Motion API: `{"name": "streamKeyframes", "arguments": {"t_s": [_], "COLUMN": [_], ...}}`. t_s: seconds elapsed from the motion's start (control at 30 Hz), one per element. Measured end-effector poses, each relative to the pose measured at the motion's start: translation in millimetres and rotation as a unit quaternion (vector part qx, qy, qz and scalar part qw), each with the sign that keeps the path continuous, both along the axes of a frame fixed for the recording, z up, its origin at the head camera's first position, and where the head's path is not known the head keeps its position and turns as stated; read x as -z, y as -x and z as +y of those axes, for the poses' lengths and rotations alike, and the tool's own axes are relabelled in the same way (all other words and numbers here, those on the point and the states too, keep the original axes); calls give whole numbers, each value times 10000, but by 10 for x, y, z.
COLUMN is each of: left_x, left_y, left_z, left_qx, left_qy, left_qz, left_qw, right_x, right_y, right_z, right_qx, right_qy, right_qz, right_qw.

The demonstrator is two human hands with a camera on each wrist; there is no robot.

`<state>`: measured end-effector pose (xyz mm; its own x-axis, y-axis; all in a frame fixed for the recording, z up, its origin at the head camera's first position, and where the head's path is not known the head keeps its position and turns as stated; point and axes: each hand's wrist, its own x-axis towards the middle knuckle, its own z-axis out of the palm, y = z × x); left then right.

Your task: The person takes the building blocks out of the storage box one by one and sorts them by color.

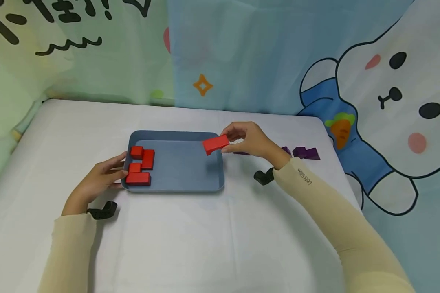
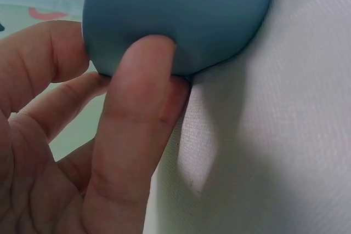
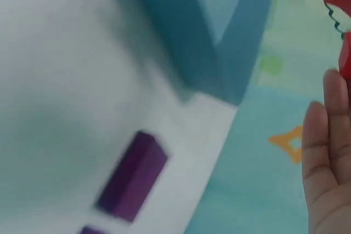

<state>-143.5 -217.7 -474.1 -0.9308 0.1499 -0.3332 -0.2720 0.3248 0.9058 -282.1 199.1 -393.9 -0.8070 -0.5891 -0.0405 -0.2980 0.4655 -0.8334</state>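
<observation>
A blue-grey tray (image 1: 183,162) lies on the white table, with several red blocks (image 1: 138,178) grouped at its left end. My left hand (image 1: 100,179) grips the tray's left edge. In the left wrist view the thumb (image 2: 134,119) presses on the tray wall (image 2: 181,31), and fingers reach beneath it. Above the tray's right end, my right hand (image 1: 251,139) pinches a rectangular red block (image 1: 215,143) between thumb and fingers. Only part of that block shows at the right wrist view's upper right edge.
Several purple blocks (image 1: 311,154) lie on the table right of the tray, partly hidden behind the right hand and forearm. One purple block (image 3: 134,176) shows near the tray corner. A printed curtain (image 1: 242,53) hangs behind the table (image 1: 176,244).
</observation>
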Motion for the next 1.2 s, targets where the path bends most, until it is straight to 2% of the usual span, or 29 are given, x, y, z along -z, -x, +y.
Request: {"name": "streamKeyframes", "arguments": {"t_s": [0.13, 0.33, 0.5, 0.7, 0.93, 1.2], "left_x": [2, -5, -18, -23, -30, -32], "left_y": [-26, -50, -54, -56, -48, -28], "left_z": [-43, -72, -58, -42, -15, 32], "left_qx": [-32, -80, -85, -57, -47, -8], "left_qy": [66, 119, 76, 14, 21, 17], "left_qz": [-22, -43, -51, -70, -42, -79], "left_qw": [10000, 9999, 9999, 10000, 10000, 10000], "right_x": [75, 256, 412, 562, 641, 722], "right_y": [-69, -132, -197, -251, -315, -330], "right_z": [182, 396, 565, 690, 757, 829], "right_qx": [437, 947, 1057, 1316, 1432, 1350], "right_qy": [-171, -518, -491, -589, -804, -1055], "right_qz": [54, -216, -337, -260, 19, 201], "right_qw": [9989, 9939, 9926, 9892, 9864, 9850]}}
